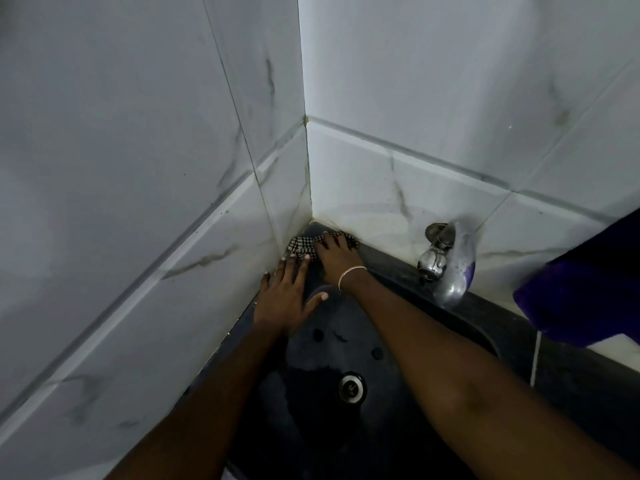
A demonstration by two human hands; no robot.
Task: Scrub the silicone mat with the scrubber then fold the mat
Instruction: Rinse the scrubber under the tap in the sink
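Silicone mat [304, 247] — black-and-white checked, bunched — lies well beyond the drain [351, 388], on the far rim of the sink [304, 403] where the two tiled walls meet; its long axis runs along the back wall, from the corner toward the tap [440, 261], which stands beyond and right of the drain. Right hand [334, 258] lies on top of the mat, fingers laid across its right half, pressing rather than pinching as far as I can judge; left hand [284, 299] is flat, fingers straight, tips touching the mat's near left edge. Hands are side by side, close together, both between drain and mat — the right one further onto it. No scrubber in view. Judgement: the coming move is a fold or press along that axis, right hand leading.
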